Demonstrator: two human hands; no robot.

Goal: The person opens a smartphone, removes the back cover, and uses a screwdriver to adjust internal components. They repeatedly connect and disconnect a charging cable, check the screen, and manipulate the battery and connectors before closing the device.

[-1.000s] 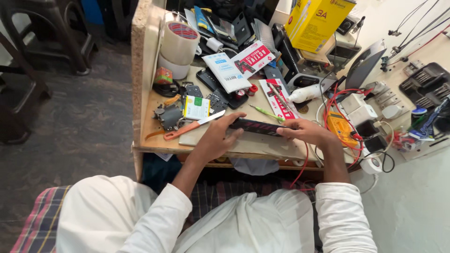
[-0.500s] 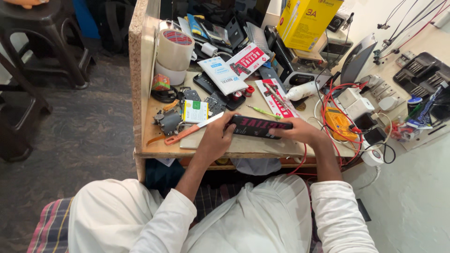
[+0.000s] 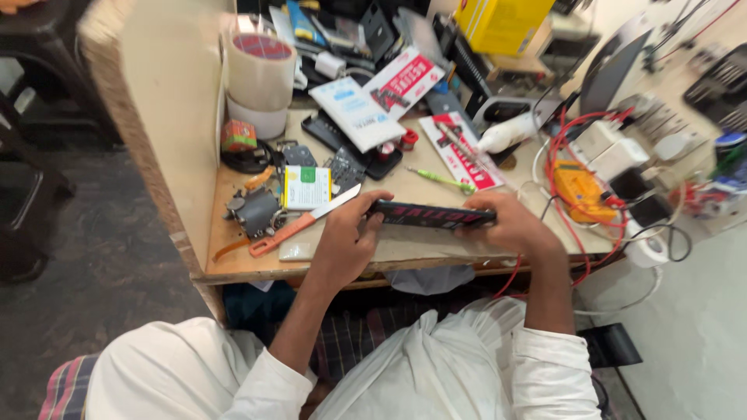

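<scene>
At the bottom of the frame, two white-sleeved arms reach up from the person's lap toward the wooden workbench [image 3: 233,268]. The left hand [image 3: 346,245] and the right hand [image 3: 510,225] sit at centre frame, each closed around one end of a long, flat dark package [image 3: 432,215] with red lettering. The package is held edge-on, roughly level, just above the near edge of the bench. Left fingers curl over its left end; right fingers wrap its right end.

Immediately left of the left hand lies an orange-handled blade tool [image 3: 299,224], angled across the bench top. Above it rests a small white card with a green patch [image 3: 306,187], beside a dark metal component [image 3: 253,210].

Further up, a green screwdriver [image 3: 440,180] lies near a red-and-white packet [image 3: 459,152]. Right of centre, an orange multimeter [image 3: 583,190] sits among red wires [image 3: 556,148].

At upper left stand stacked rolls of tape [image 3: 261,82] against the bench side panel. At the top edge, right of centre, a yellow box [image 3: 502,23] is partly cut off.
</scene>
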